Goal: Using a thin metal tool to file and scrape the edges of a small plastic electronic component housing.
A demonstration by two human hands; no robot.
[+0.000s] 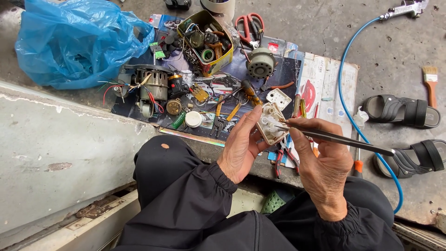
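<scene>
Two hands are at work over a crowded floor mat. The left hand (pixel 241 144) grips a small white plastic gear housing (pixel 272 123) by its edge, thumb and fingers clamped round it, held in the air just above the near edge of the mat. The right hand (pixel 320 162) pinches a pair of long dark metal tweezers (pixel 334 138), whose tips reach into the open face of the housing.

Risks, as judged from this view: the tweezers are thin and springy, so a slip could flick a small part out onto the cluttered mat, where it would be hard to find. The housing is light, smooth plastic held at one side only; pressure from the tips could twist it in the grip. What the tips hold, if anything, is too small to tell.

Surroundings, largest first: a crumpled, glossy blue plastic bag (pixel 79 42) at the far left; a printed cardboard mat (pixel 320 74), flat and worn; a smooth blue air hose (pixel 346 97) curving across rough concrete; two black strap sandals (pixel 402 111); an electric motor (pixel 153 86) with coloured wires; a yellow tin (pixel 206 42) packed with oddments; a round ribbed motor part (pixel 260 62); red-handled scissors (pixel 248 25); a wooden-handled paintbrush (pixel 430 81); a white plastic cover plate (pixel 278 98).
</scene>
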